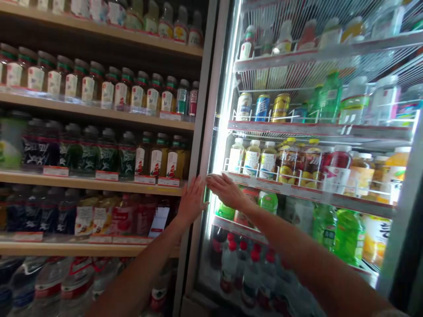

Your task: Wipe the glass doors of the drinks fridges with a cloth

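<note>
A person's two bare arms reached up to the left edge of a lit cooler's glass door (297, 207). The left hand (191, 199) lay flat against the grey frame beside the door, fingers straight, close together and pointing up, gripping nothing. The right hand (226, 189) pressed palm-down on the glass just beside it, fingers stretched out towards the left, slightly apart, also gripping nothing. Behind the glass stood cans (262, 107), green bottles (346, 233) and red-capped bottles (231, 259) on wire racks. To the left, wooden shelves (99, 113) carried rows of bottled drinks.
</note>
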Demonstrator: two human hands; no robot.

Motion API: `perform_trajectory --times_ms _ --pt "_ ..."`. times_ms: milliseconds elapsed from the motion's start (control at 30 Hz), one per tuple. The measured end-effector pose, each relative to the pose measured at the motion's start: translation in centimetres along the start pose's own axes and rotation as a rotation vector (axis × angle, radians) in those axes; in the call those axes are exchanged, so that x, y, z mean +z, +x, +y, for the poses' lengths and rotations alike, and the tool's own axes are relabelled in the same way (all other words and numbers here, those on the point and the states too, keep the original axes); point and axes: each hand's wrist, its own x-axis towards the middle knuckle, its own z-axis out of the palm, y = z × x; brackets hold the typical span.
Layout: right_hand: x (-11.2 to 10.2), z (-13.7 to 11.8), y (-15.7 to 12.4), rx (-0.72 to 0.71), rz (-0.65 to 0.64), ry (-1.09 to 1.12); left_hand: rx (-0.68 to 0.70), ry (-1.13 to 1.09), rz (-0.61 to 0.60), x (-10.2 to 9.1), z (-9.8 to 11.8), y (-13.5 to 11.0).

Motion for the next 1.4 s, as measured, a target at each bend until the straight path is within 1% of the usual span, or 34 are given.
perform_trajectory --times_ms 67,133,200,233,267,333,367,433,500,533,567,633,700,733,800,833,900,933,967,1000,1033,1133,1200,1267,1333,1400 --pt "-1.3 2.1 0.4 0.027 -0.001 -0.019 0.008 -0.021 0.009 -0.2 0.6 0.7" --pt "-2.9 4.8 1.4 0.141 0.038 -0.047 0.020 -0.037 0.012 -0.3 1.4 1.4" --pt "-4.3 7.0 2.3 0.201 0.066 -0.060 0.036 -0.053 0.009 -0.3 2.5 2.1" --pt "-4.8 7.7 2.5 0.216 0.075 -0.061 0.042 -0.064 0.009 -0.2 3.1 2.4" --pt "-5.0 8.0 2.5 0.228 0.084 -0.063 0.044 -0.077 0.008 -0.2 3.6 2.7" --pt "-5.0 7.6 1.9 0.236 0.092 -0.068 0.039 -0.109 0.008 -0.1 4.4 3.2" --pt "-4.8 7.3 1.4 0.223 0.085 -0.071 0.030 -0.124 0.009 -0.1 4.6 3.4" --pt "-4.6 6.9 0.5 0.140 0.043 -0.073 0.014 -0.146 0.019 -0.2 4.7 3.8" --pt "-4.9 8.0 0.2 0.054 0.003 -0.082 0.014 -0.153 0.039 -0.4 4.4 4.4" --pt "-5.3 9.0 0.3 0.054 0.011 -0.094 0.016 -0.151 0.053 -0.5 4.1 4.8" --pt "-5.9 10.3 0.6 0.087 0.039 -0.111 0.019 -0.150 0.067 -0.7 3.9 5.3" --pt "-7.2 12.8 1.1 0.212 0.115 -0.148 0.014 -0.152 0.090 -1.1 3.7 6.4" --pt "-8.5 14.1 0.9 0.311 0.151 -0.178 0.014 -0.162 0.106 -1.6 3.9 7.7" --pt "-8.8 14.1 0.5 0.333 0.147 -0.189 0.020 -0.170 0.113 -1.9 4.2 8.3" --pt "-9.1 12.9 -1.2 0.323 0.109 -0.200 0.046 -0.183 0.133 -2.4 4.9 9.3" --pt "-9.1 12.0 -2.2 0.290 0.082 -0.199 0.064 -0.187 0.143 -2.6 5.3 9.7" --pt "-9.2 10.8 -4.3 0.168 0.003 -0.183 0.101 -0.184 0.158 -3.0 6.2 10.4" --pt "-9.4 10.7 -5.2 0.118 -0.029 -0.180 0.117 -0.177 0.162 -3.1 6.6 10.8" --pt "-9.9 11.0 -5.9 0.100 -0.044 -0.187 0.131 -0.170 0.164 -3.3 7.1 11.1" --pt "-10.5 11.7 -6.4 0.119 -0.037 -0.204 0.142 -0.166 0.166 -3.5 7.5 11.5" --pt "-11.3 12.7 -6.7 0.176 -0.011 -0.229 0.152 -0.165 0.167 -3.6 8.0 11.9" --pt "-13.3 15.3 -7.5 0.417 0.116 -0.296 0.168 -0.175 0.162 -3.9 9.8 13.0" --pt "-13.7 15.3 -8.4 0.487 0.156 -0.303 0.173 -0.183 0.164 -3.8 11.1 13.5" --pt "-13.2 14.0 -9.8 0.442 0.135 -0.286 0.174 -0.192 0.175 -3.5 12.3 13.8" --pt "-12.7 12.6 -11.4 0.305 0.067 -0.256 0.167 -0.197 0.190 -3.1 13.2 13.9" --pt "-12.8 12.4 -12.5 0.168 -0.001 -0.234 0.157 -0.194 0.199 -2.7 13.7 13.9"
